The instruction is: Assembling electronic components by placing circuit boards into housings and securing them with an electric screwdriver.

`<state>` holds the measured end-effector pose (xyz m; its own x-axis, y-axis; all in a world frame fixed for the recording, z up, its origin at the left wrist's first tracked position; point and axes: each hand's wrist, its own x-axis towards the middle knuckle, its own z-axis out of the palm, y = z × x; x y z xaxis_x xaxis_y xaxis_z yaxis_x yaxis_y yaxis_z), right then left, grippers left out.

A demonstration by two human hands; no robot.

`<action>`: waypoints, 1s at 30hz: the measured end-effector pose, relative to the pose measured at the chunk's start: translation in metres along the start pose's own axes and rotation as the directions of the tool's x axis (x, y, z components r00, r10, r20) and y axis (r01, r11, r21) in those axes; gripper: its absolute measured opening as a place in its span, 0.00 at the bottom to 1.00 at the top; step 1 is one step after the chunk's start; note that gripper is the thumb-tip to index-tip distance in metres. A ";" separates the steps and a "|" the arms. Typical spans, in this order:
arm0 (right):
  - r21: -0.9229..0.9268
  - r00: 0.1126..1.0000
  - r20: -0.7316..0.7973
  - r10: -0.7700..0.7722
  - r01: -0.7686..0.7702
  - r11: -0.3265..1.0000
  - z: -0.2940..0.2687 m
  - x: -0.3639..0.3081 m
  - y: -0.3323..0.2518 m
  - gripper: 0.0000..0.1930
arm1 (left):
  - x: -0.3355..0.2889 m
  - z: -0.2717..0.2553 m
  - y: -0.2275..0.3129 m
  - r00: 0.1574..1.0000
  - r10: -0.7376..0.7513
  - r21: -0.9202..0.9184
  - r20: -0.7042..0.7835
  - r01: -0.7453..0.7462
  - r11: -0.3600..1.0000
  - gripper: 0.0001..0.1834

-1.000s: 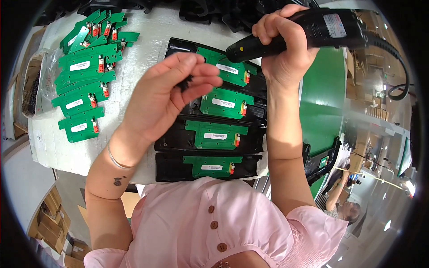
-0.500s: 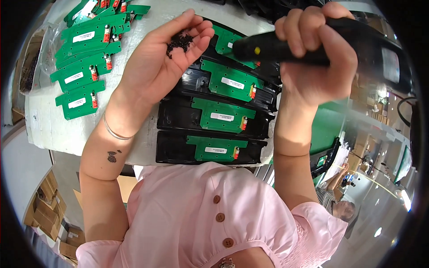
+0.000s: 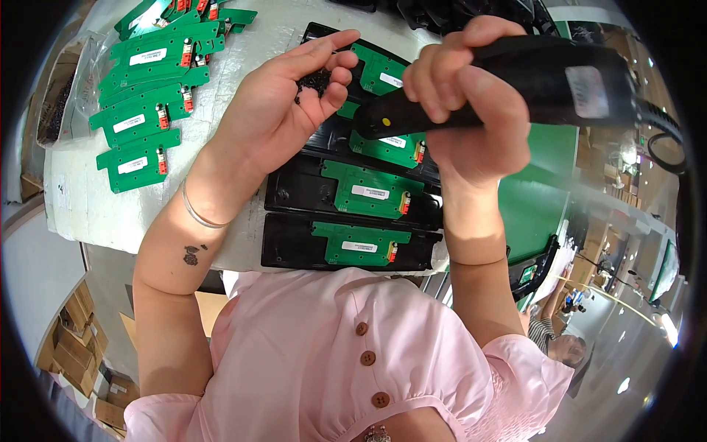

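My left hand [image 3: 283, 103] is cupped around a small pile of black screws [image 3: 314, 82], its fingers curled in over them. In my right hand [image 3: 471, 103] is a black corded electric screwdriver [image 3: 541, 85], held nearly level. Its narrow nose points left toward my left fingertips and hides part of the circuit boards beneath; its bit cannot be made out. Below both hands, black plastic housings [image 3: 294, 239] lie in a column, each carrying a green circuit board [image 3: 359, 247] with a white label and a red part.
More green circuit boards [image 3: 140, 125] overlap in a pile on the left of the white-covered table [image 3: 74, 199]. A clear bag-lined box of small dark parts [image 3: 55, 110] sits at the far left. Black parts [image 3: 471, 15] are heaped at the back. Another person [image 3: 565, 348] is at the right.
My right hand has brought the electric screwdriver left and slightly down over the boards. My left hand has shifted a little right and down, its fingers more curled over the screws.
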<state>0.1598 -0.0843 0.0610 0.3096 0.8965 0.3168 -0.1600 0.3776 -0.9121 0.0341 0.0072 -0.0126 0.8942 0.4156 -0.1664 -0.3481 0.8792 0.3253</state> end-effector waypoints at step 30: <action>0.090 0.932 0.025 -0.361 0.358 0.929 0.002 -0.015 -0.077 0.13 | -0.016 0.024 -0.027 0.971 -0.238 -0.012 0.028 0.238 0.971 0.09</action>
<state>0.1657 -0.1261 0.1268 0.3227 0.7051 0.6315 -0.1221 0.6926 -0.7109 0.0357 -0.0292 0.0036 0.9589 0.1878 -0.2125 -0.1284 0.9556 0.2653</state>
